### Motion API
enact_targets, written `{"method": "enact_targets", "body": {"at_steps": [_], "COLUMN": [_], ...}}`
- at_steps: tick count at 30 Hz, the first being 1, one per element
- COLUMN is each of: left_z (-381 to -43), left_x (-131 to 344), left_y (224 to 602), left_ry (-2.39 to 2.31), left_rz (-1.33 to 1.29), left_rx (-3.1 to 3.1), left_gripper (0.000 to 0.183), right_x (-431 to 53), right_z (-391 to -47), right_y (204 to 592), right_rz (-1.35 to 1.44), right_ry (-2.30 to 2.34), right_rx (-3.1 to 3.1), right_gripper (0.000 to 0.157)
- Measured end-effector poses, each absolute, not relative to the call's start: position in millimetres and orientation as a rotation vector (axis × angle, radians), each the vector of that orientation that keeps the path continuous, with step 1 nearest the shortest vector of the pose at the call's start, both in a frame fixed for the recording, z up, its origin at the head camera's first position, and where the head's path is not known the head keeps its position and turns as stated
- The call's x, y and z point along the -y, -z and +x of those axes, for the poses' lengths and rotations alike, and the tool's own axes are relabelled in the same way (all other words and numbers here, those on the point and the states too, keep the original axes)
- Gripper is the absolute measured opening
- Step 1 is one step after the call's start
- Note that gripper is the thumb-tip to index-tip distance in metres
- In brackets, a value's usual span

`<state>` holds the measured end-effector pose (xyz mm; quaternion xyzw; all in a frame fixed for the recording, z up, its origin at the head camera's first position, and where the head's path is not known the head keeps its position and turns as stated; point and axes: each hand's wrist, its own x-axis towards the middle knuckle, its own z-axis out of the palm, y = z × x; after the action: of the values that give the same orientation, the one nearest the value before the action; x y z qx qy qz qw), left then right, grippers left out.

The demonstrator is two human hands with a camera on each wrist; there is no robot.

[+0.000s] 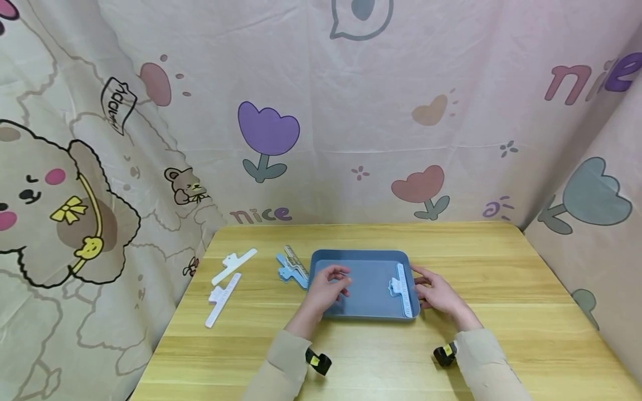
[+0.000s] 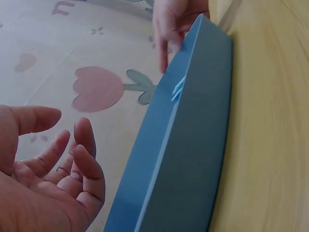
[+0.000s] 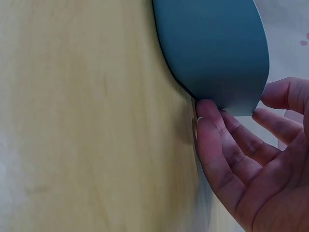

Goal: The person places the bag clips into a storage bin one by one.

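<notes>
A blue-grey tray (image 1: pixel 361 289) stands on the table, with a light-blue ruler-like bar clip (image 1: pixel 401 291) lying along its right side. Over the tray's left end is my left hand (image 1: pixel 328 288), its fingers loosely bent and holding nothing. The left wrist view shows those fingers apart from the tray wall (image 2: pixel 193 145). At the right end, my right hand (image 1: pixel 438 292) touches the outer wall (image 3: pixel 217 58) with its fingertips; several lie low, close to the table, and the thumb is at the rim.
Left of the tray lie a light-blue bar clip (image 1: pixel 291 274) and a clear patterned one (image 1: pixel 297 260), overlapping. Farther left are a white clip (image 1: pixel 234 266) and a pale lilac one (image 1: pixel 223 299). A printed curtain (image 1: pixel 351 111) hangs behind the wooden table (image 1: pixel 476 250).
</notes>
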<state>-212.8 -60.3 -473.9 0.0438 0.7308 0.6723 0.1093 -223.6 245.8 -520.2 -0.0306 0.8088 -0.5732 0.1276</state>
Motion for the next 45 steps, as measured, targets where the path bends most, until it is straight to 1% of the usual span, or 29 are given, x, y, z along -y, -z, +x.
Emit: {"method": "enact_targets", "body": {"at_steps": [9,20,24,36,45], "left_z": [-212.4,-214.7,-217.1,-234.6,-244.1], "left_x": [100.9,144.4,155.6,182.8,183.7], "left_y": [477.1,491.8,495.3,507.1,504.0], "left_ry": [-2.12,-2.267,-2.279,-2.231,-2.185], "left_rz": [0.041,-0.227,-0.31,-0.379,-0.356], "left_rx": [-2.155,-2.122,-2.124,-2.168,-2.152], "left_gripper": [0.027,0.031,0.036,0.045,0.054], "right_x": [-248.8,-246.5,-244.6,-242.6,-243.8], "right_z": [-221.9,-216.3,-214.9,-216.9,-220.8], "right_y": [520.3,522.8,524.7,526.5,523.5], "right_rz": [-0.046,-0.037,-0.016,-0.031,-0.025], "right_ry": [1.678,1.694,1.679,1.689,1.687], "right_rx": [-2.367,-2.357,-2.371,-2.376,-2.367], "right_gripper": [0.067,0.065,0.064,0.066,0.066]}}
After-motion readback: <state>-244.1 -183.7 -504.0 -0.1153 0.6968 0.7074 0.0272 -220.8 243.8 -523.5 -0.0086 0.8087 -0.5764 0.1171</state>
